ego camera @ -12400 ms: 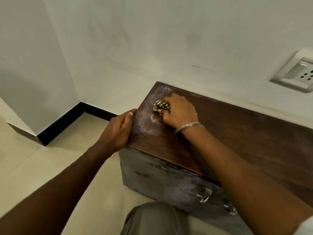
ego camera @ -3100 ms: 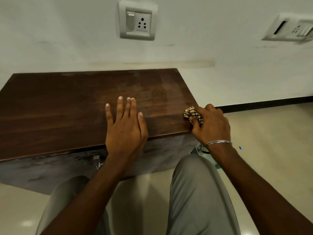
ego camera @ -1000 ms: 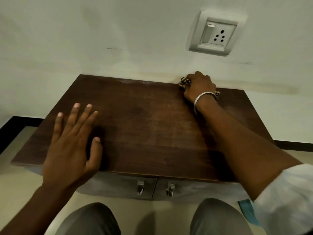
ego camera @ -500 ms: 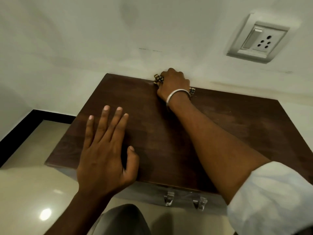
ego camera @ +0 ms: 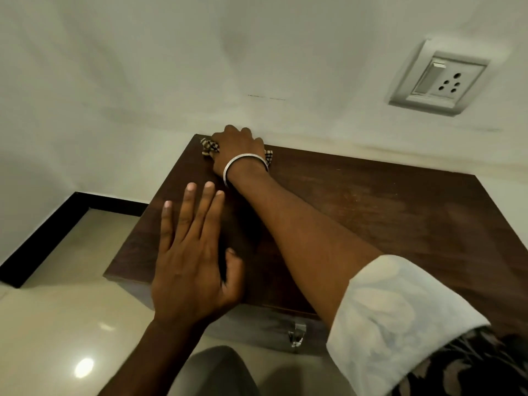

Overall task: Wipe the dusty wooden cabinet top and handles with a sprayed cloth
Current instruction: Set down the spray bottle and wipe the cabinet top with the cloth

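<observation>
**Cloth at the far left corner of the cabinet**

Your right hand [ego camera: 238, 148] bears down on a bunched checked cloth [ego camera: 209, 147] at the back left corner of the wooden cabinet top [ego camera: 385, 212], hard against the pale wall [ego camera: 143, 81]. The knuckles bend over the bundle and the fingers curl round it, gripping it. Checked fabric pokes out on both sides of the hand, at the corner and beside the wrist. A silver bangle [ego camera: 243, 162] circles that wrist, and the forearm crosses the dark wood diagonally to a rolled white sleeve [ego camera: 400, 315] at lower right.

Your left hand [ego camera: 190, 261] lies flat on the top near its front left edge, palm down. Its fingers are straight and slightly spread, holding nothing, and the fingertips stop just short of the right wrist.

Faint pale streaks, seemingly dust, show on the wood to the right of the forearm. Below the front edge, one metal handle [ego camera: 297, 334] hangs on the grey cabinet front [ego camera: 257, 324], just beside the sleeve. A switch-and-socket plate [ego camera: 437, 78] sits on the wall at upper right. A black skirting board [ego camera: 48, 235] lines the glossy cream floor [ego camera: 71, 295] at left, and your grey-trousered knee [ego camera: 217, 370] shows at the bottom edge.
</observation>
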